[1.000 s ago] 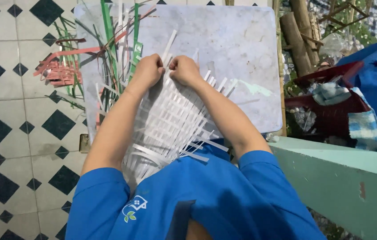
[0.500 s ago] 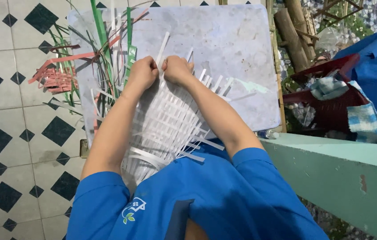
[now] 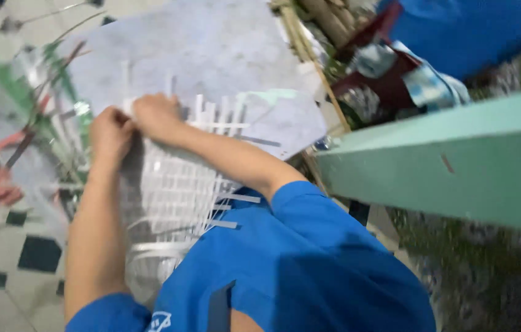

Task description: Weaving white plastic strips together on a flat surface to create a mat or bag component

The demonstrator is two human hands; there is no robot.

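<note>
Near the middle of the view, a woven mat of white plastic strips (image 3: 174,184) lies on a grey sheet (image 3: 230,49) spread over the tiled floor (image 3: 2,252). Both hands meet at the mat's far edge, side by side. Left hand (image 3: 110,132) and right hand (image 3: 157,115) have fingers curled and pressed together, pinching the strip ends there; motion blur hides finer detail. Loose white ends stick up just right of the right hand. Green and red strips (image 3: 21,117) lie to the left. A green ledge (image 3: 457,160) runs along the right.
</note>
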